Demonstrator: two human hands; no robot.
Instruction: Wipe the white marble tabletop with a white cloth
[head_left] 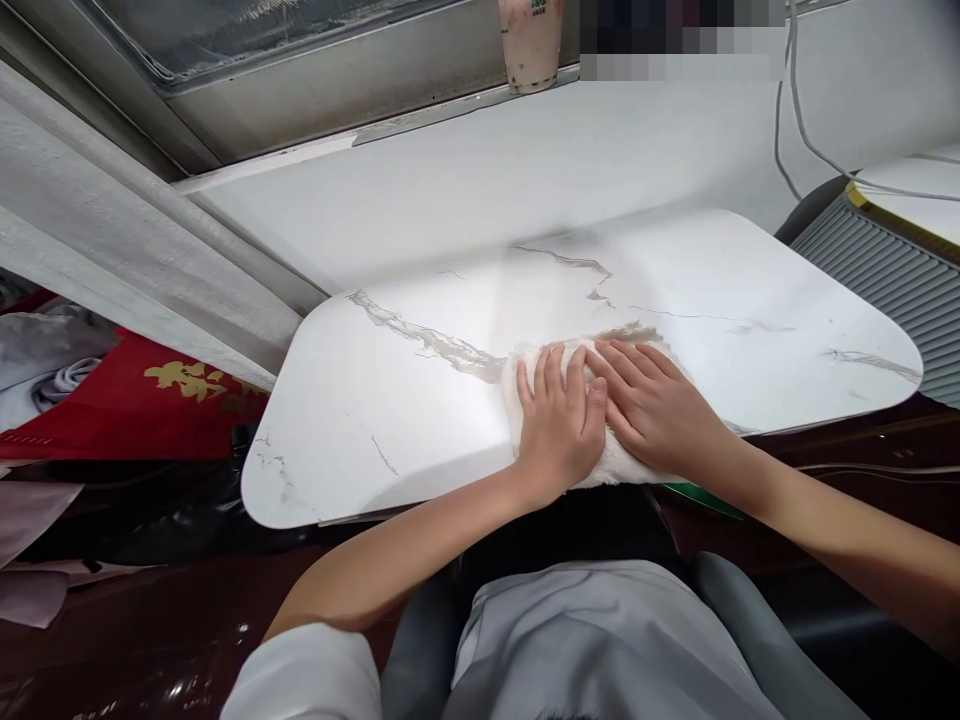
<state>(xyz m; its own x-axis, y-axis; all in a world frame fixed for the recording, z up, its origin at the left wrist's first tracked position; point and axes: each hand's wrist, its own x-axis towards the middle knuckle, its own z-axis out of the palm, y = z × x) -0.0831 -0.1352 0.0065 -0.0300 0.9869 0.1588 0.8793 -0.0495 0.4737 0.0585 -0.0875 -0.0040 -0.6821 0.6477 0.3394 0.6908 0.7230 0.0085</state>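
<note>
A fluffy white cloth (619, 468) lies near the front edge of a white table (420, 420) with grey-brown marble veins. My left hand (559, 420) rests on the cloth's left part, palm down with the fingers stretched out. Beside it, my right hand (652, 400) lies flat on the cloth's right part, its fingers pointing up and left. The two hands touch near the left thumb. Much of the cloth is hidden beneath them, and its lower edge reaches the table's front edge.
A cup with a pink drink (531, 45) stands on the ledge behind the table. Grey cables (799, 120) hang at the right, above a ribbed grey object (885, 270). Red fabric with gold print (142, 400) lies at the left, below the table's height.
</note>
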